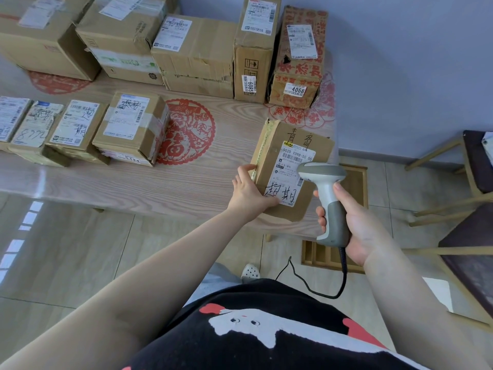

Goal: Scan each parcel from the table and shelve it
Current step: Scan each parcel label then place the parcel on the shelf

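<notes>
Right grip [344, 217]: curled round the scanner [326, 193] handle, head over the label [289, 172].
Left grip [249, 192]: clasps the parcel [290, 166] at its near-left corner.
Parcel: on the worktop [133, 182] at its right end.
Advice: aim at the barcode, keep the box steady.

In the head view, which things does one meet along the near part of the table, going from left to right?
Row of small parcels → red paper-cut decoration → left hand → parcel being scanned → barcode scanner → right hand.

Bright, soft daylight; edges seemingly warped.
</notes>
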`<state>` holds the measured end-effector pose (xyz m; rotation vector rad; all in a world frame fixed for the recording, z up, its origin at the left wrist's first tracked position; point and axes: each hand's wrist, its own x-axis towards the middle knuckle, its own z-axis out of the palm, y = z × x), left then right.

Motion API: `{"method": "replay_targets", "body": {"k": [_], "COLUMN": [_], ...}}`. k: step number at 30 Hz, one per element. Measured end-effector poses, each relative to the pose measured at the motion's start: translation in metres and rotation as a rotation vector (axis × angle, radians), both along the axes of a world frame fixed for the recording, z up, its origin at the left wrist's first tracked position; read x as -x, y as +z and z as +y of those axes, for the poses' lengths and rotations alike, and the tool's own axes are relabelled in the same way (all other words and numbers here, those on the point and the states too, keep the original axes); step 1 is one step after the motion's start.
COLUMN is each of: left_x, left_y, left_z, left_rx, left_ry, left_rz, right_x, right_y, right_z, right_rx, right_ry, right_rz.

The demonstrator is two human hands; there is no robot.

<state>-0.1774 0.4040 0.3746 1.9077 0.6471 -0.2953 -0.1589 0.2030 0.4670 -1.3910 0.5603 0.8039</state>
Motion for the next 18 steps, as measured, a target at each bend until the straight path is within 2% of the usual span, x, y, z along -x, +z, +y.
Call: {"method": "replay_targets", "body": {"k": [5,11,18], "left_x": [0.004,0.007,0.009], "left_y": [-0.007,-0.015,-0.011], "left_z": [-0.003,-0.006,-0.001], "left_rx": [0.093,0.231,0.383], "left_ry": [0.029,0.076,0.277], "left_rz": [0.121,0.091,0.101], "right_x": [-0.002,-0.004,0.002], "right_y": [-0.001,0.002,0.021], "right_z": [0.001,0.0,0.007], "right_rx": [0.018,-0.005,-0.125], "right_ry": [0.015,-0.008,-0.037], "right_rz": [-0.011,-0.021,-0.097]}}
